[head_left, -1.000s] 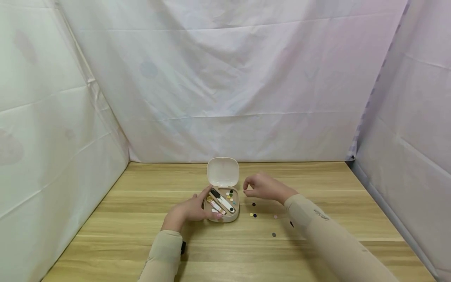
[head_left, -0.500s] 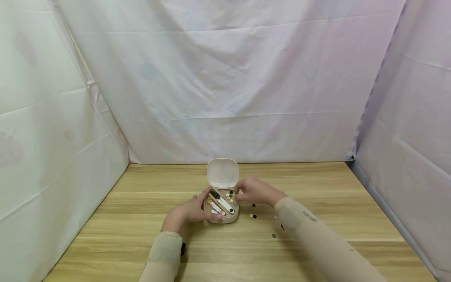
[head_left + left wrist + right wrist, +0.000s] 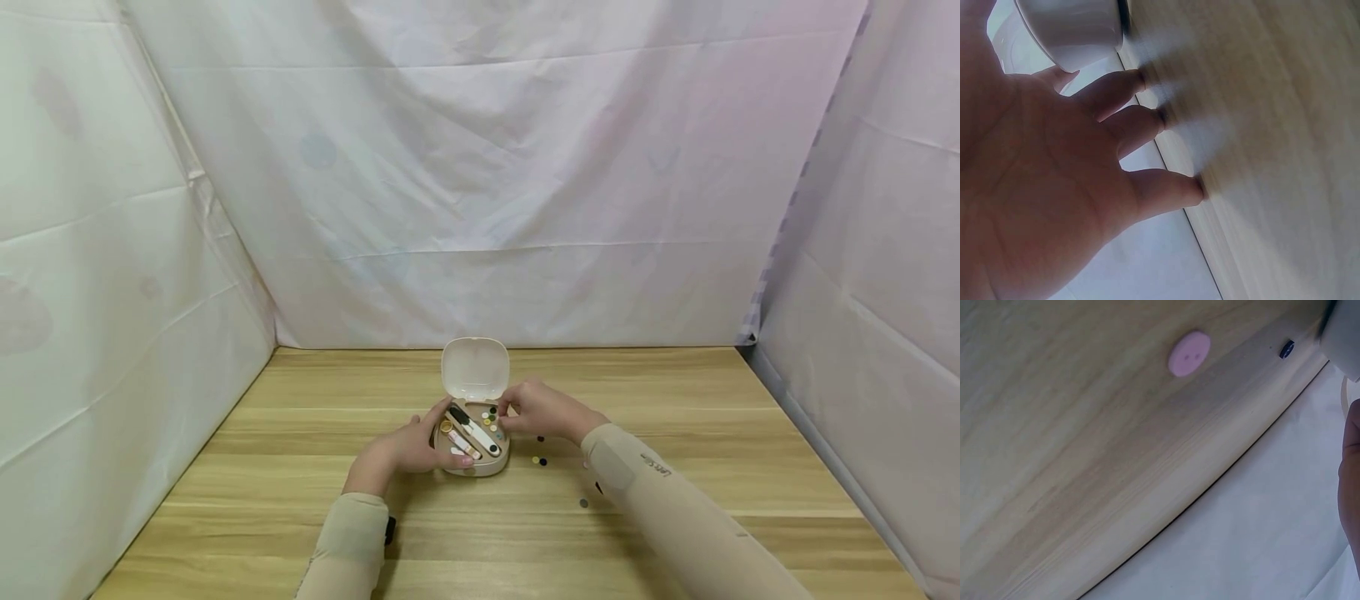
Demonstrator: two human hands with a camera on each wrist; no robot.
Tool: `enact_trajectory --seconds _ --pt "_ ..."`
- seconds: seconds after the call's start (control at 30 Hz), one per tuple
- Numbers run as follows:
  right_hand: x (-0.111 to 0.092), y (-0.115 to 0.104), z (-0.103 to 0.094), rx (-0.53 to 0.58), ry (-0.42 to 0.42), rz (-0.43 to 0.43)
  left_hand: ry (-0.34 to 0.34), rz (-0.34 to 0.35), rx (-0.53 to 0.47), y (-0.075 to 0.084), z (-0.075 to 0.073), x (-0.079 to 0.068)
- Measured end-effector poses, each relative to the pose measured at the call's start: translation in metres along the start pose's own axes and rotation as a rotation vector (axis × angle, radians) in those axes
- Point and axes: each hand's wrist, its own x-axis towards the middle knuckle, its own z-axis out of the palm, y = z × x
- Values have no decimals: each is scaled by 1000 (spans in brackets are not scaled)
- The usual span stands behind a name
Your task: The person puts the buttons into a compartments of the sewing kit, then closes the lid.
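An open cream sewing case (image 3: 480, 469) stands on the table, its lid (image 3: 475, 367) raised at the back. Inside lie small black-and-white scissors (image 3: 475, 431), a pink-and-white strip with a gold ring at its end (image 3: 459, 437), and several buttons (image 3: 487, 422) in the right compartment. My left hand (image 3: 411, 444) holds the case from the left, thumb on the front rim, index finger at the back left; its other fingers touch the table in the left wrist view. My right hand (image 3: 543, 408) is at the case's right edge, fingers bent. Its fingertips reach the button compartment; whether a button is between them is hidden.
Loose buttons lie right of the case: a yellow one (image 3: 536, 460), a dark blue one (image 3: 543, 462), a black one (image 3: 541, 439), a grey one (image 3: 583, 503) and a pink one (image 3: 1189, 354). A dark piece (image 3: 598, 487) lies by the right sleeve. White cloth (image 3: 465, 167) hangs around.
My right hand has moved left, from beside the case to the button compartment, and has stayed nearly still in the last half second. The left hand keeps its hold on the case.
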Motion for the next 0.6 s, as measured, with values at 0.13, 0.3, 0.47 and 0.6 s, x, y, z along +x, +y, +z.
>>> enact_trajectory --seconds 0.13,0.3,0.47,0.6 --pt "1 0 1 -8 3 -19 0 1 5 1 0 0" --pt "0 0 0 -11 5 -17 0 1 5 2 -1 -1" --pt "-2 0 -3 -2 -6 23 1 -1 6 3 -1 -2" --pt "-3 -1 -5 2 -9 39 -2 -5 4 2 -1 -2"
